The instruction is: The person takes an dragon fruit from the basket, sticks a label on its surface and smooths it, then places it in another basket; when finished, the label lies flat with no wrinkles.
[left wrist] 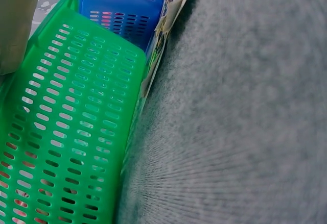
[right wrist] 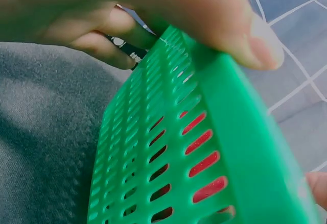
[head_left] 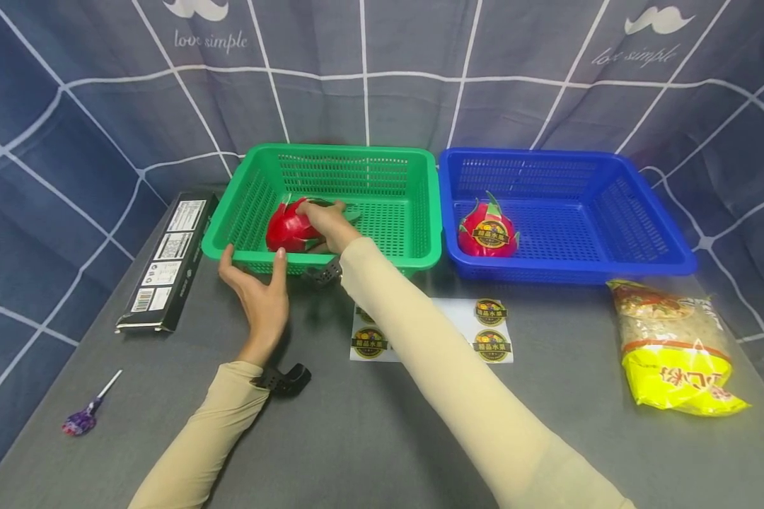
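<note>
My right hand [head_left: 331, 225] reaches over the front rim into the green basket [head_left: 420, 244] and holds a red dragon fruit [head_left: 283, 227], thumb on top; the other fingers are partly hidden. A green, flat-looking piece [head_left: 353, 214] shows beside those fingers, its kind unclear. My left hand [head_left: 261, 304] is spread at the basket's front left corner, thumb and fingertips touching the rim. Slots in the green basket [right wrist: 204, 101] show red behind them in the right wrist view. A second dragon fruit [head_left: 480, 244], bearing a round black-and-gold sticker [head_left: 492, 234], lies in the blue basket [head_left: 566, 268].
A white sticker sheet [head_left: 448, 311] lies in front of the baskets, partly under my right forearm. Left of them is a long black box [head_left: 184, 283], with a lollipop [head_left: 81, 420] nearer. A yellow-and-clear food bag [head_left: 675, 353] sits at right. A checked cloth [head_left: 414, 42] hangs behind.
</note>
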A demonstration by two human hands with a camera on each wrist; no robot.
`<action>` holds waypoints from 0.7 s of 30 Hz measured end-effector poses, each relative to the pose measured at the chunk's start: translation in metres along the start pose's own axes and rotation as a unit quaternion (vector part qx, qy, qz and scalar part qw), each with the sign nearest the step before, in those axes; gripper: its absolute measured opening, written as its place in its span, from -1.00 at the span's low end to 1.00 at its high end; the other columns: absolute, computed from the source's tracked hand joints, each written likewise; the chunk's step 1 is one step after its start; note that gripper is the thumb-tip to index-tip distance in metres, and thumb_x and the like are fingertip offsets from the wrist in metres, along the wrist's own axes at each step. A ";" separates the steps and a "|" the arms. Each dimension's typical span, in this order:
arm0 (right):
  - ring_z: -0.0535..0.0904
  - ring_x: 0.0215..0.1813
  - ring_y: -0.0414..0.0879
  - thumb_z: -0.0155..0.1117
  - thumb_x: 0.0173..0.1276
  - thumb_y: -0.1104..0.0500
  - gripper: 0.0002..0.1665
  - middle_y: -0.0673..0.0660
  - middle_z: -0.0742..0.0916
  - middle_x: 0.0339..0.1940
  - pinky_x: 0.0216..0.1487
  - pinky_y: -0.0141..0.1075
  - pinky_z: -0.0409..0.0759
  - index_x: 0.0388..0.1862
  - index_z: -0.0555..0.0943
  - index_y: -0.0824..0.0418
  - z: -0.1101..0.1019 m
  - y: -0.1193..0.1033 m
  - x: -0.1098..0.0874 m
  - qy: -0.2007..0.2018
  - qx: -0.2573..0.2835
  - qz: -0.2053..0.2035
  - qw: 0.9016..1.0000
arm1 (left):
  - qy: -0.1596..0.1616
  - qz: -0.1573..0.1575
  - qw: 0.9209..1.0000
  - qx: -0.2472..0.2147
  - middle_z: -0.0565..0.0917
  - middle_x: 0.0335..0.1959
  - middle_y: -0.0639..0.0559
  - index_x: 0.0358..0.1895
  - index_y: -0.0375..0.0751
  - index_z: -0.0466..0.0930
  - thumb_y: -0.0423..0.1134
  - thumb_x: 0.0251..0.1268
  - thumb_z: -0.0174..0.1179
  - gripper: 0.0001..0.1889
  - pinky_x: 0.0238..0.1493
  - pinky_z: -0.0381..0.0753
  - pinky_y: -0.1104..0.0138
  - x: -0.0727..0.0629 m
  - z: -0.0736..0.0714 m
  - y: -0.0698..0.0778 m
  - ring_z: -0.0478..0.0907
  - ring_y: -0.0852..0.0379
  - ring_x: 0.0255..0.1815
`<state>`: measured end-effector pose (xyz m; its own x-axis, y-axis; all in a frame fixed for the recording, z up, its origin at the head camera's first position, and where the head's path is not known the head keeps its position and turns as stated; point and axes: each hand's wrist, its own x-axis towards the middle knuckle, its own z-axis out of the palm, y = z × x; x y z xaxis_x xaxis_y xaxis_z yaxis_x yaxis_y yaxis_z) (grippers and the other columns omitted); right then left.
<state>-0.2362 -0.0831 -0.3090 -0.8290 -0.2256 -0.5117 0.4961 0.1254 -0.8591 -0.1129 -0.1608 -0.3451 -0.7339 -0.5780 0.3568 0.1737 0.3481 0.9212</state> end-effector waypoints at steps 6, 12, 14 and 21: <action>0.62 -0.21 0.07 0.11 0.25 0.01 0.03 0.25 0.40 0.22 -0.43 -0.17 0.66 0.43 -0.36 -0.18 0.001 0.001 0.000 -0.006 0.003 -0.017 1.000 | 0.007 0.005 1.000 0.015 0.02 0.31 -0.08 0.29 -0.28 -0.07 -0.04 0.15 0.17 -0.23 0.43 -0.12 0.28 0.008 0.002 -0.029 -0.08 0.22 0.39; 0.55 0.00 0.11 0.06 0.30 0.03 -0.08 0.18 0.33 0.30 -0.27 -0.11 0.65 0.43 -0.26 -0.24 0.000 -0.001 0.000 -0.042 0.005 -0.014 0.999 | 0.012 0.012 1.000 0.015 0.03 0.31 -0.03 0.30 -0.23 -0.06 0.03 0.12 0.17 -0.20 0.42 -0.11 0.32 0.010 0.003 -0.037 -0.08 0.28 0.38; 0.49 0.10 0.14 0.04 0.31 0.04 -0.13 0.17 0.30 0.32 -0.25 -0.10 0.65 0.43 -0.21 -0.23 0.001 -0.001 0.000 -0.052 0.009 -0.010 0.999 | 0.012 0.012 1.000 0.015 0.03 0.30 -0.03 0.29 -0.24 -0.05 0.03 0.11 0.18 -0.20 0.42 -0.10 0.31 0.010 0.003 -0.037 -0.07 0.26 0.38; 0.38 0.19 0.18 0.03 0.31 0.02 -0.19 0.17 0.28 0.32 -0.31 -0.10 0.66 0.43 -0.12 -0.18 0.001 0.002 0.001 -0.073 0.033 -0.014 0.997 | 0.009 0.009 1.000 0.017 0.02 0.30 -0.02 0.29 -0.25 -0.06 0.04 0.11 0.18 -0.19 0.42 -0.08 0.20 0.009 0.002 -0.038 -0.06 0.26 0.38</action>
<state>-0.2356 -0.0842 -0.3114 -0.7994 -0.3663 -0.4763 0.4928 0.0539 -0.8685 -0.1277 -0.1779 -0.3774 -0.7183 -0.5850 0.3767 0.1645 0.3833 0.9089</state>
